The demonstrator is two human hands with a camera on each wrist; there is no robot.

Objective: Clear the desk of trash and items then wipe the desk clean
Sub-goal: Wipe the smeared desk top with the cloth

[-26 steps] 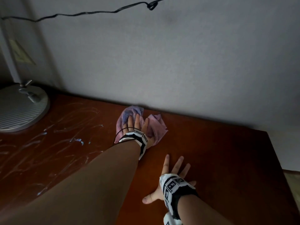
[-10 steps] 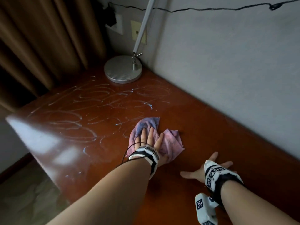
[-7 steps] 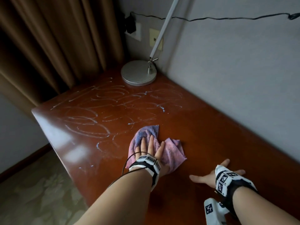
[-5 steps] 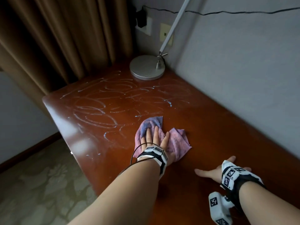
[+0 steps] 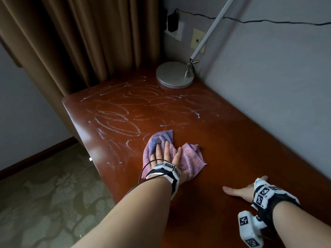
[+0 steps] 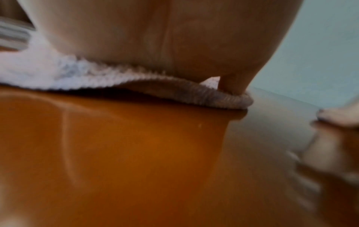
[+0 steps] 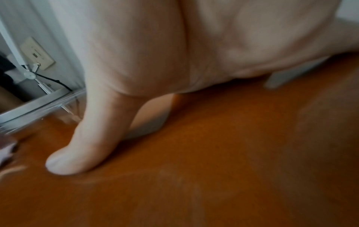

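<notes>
A crumpled pink and blue cloth (image 5: 189, 158) lies on the reddish-brown wooden desk (image 5: 232, 144). My left hand (image 5: 165, 154) presses flat on the cloth with straight fingers. In the left wrist view the cloth's edge (image 6: 116, 79) shows under my palm. Whitish wet smear marks (image 5: 125, 111) cover the desk's left half, beyond the cloth. My right hand (image 5: 241, 191) rests flat on bare desk to the right, thumb stretched toward the cloth. The right wrist view shows that thumb (image 7: 85, 145) lying on the wood (image 7: 213, 169).
A round silver lamp base (image 5: 174, 75) stands at the desk's far corner, its white arm (image 5: 211, 31) slanting up along the grey wall. A black cord (image 5: 268, 20) runs along the wall to an outlet. Brown curtains (image 5: 80, 42) hang behind the desk's left end, patterned carpet (image 5: 44, 194) below.
My left hand slid the cloth from by the back wall toward the desk's middle and left. My view swung left, bringing curtains and floor into sight. My right hand stayed flat on the desk.
</notes>
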